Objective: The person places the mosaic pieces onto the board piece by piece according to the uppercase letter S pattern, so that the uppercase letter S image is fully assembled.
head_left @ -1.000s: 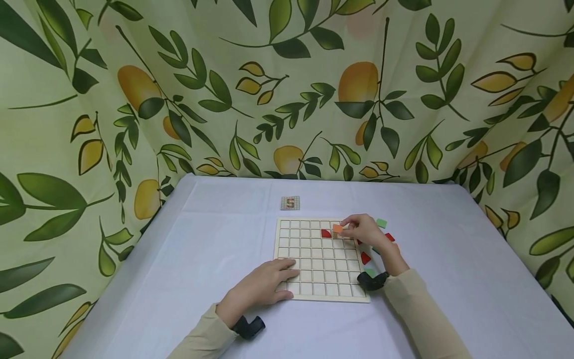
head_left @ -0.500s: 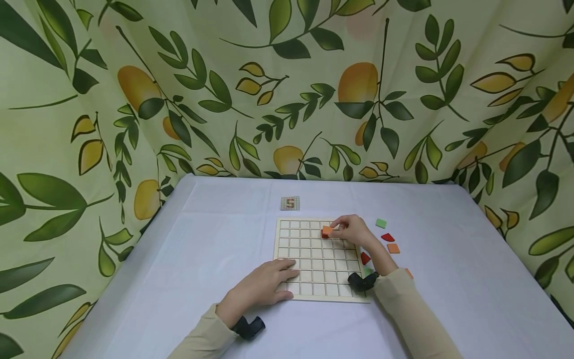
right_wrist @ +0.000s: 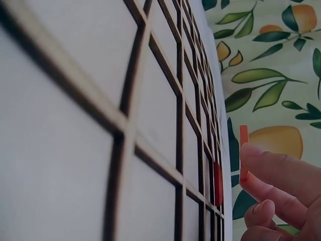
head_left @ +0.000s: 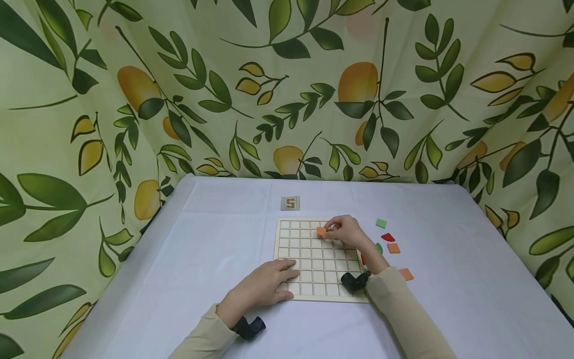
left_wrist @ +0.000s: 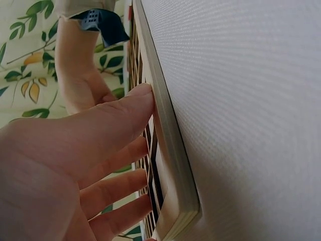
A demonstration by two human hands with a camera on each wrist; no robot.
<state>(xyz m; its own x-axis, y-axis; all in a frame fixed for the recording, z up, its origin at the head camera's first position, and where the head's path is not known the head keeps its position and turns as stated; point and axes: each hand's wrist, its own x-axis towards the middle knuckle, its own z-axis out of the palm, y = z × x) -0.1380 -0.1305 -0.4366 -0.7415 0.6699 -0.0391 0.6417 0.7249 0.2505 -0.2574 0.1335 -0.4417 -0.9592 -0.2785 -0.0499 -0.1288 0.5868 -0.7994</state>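
Reddish S or 5, unclear which (head_left: 290,203), on the small gridded card (head_left: 283,207)

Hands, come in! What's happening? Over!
Right hand pinches orange square above grid board. Left hand rests on its edge. Red piece on board, maybe in the way.

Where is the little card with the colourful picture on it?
In the head view, the card lies on the white cloth, just past the far edge of the grid board, near its left corner.
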